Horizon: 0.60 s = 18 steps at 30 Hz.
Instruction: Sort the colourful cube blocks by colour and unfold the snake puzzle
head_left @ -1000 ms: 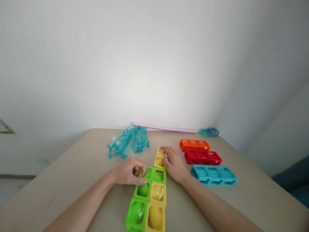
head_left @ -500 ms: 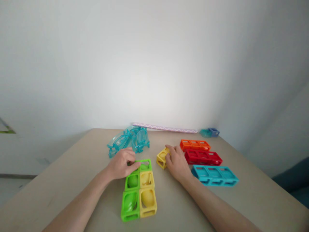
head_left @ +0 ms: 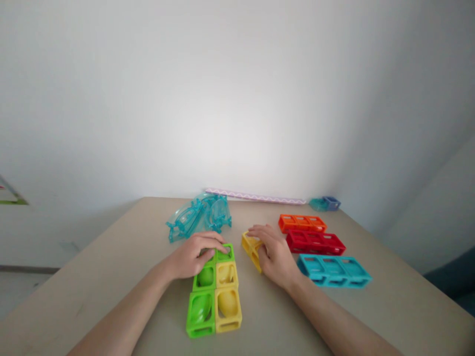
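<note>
On the table in front of me lies a two-column set of joined cube blocks, its left column of green blocks (head_left: 201, 309) and its right one mostly yellow blocks (head_left: 227, 305) with a green one at the far end. My left hand (head_left: 195, 253) is closed over the far green end, fingers across the top and thumb at the near side. To the right of the set, my right hand (head_left: 272, 254) grips a separate yellow block piece (head_left: 252, 249) lying at a slant. Its fingers cover the far part, so its full length is hidden.
Right of my right hand lie three-cube rows: an orange row (head_left: 302, 223), a red row (head_left: 315, 243) and a turquoise row (head_left: 334, 270). Clear teal curved pieces (head_left: 200, 215) lie behind my left hand. A lilac strip (head_left: 256, 198) and a dark blue cube (head_left: 331, 203) sit along the wall.
My left fingers have reached rightward over the far green blocks. My right hand has turned the yellow piece, and its near end now points more toward me.
</note>
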Motion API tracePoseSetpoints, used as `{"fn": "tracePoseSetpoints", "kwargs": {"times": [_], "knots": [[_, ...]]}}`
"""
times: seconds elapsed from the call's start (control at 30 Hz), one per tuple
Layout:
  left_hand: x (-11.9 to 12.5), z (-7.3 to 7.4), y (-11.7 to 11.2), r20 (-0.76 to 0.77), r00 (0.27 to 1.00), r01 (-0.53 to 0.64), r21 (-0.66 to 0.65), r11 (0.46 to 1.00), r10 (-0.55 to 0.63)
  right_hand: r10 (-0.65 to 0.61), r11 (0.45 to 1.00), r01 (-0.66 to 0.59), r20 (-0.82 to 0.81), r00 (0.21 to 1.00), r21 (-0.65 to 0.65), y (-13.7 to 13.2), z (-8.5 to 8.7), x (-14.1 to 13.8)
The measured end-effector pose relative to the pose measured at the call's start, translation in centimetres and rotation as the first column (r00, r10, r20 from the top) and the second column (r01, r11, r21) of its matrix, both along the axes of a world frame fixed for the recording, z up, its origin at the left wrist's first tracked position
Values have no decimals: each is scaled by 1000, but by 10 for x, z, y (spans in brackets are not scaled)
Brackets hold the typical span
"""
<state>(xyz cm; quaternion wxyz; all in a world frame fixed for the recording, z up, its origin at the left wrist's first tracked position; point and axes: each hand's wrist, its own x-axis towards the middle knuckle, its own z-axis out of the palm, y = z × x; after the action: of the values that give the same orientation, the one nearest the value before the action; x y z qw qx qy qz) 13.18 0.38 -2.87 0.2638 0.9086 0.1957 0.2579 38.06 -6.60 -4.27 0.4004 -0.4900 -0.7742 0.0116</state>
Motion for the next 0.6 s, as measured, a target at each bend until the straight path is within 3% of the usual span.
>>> {"fn": "tracePoseSetpoints", "kwargs": {"times": [0.1,0.27,0.4,0.6], "knots": [[1,-2,2,-4,999,-54,-28,998,54,172,984,-176,87,981,40,-16,17,-9],[2,-2,2,-32,996,-80,-85,993,78,414,910,-393,255,874,-132,-33,33,-29],[4,3,-6,-85,993,-89,-38,995,85,445,894,-398,298,845,-205,-31,27,-36],[12,5,-15,-144,979,-143,15,990,144,413,909,-372,270,870,-189,-32,24,-37]]}}
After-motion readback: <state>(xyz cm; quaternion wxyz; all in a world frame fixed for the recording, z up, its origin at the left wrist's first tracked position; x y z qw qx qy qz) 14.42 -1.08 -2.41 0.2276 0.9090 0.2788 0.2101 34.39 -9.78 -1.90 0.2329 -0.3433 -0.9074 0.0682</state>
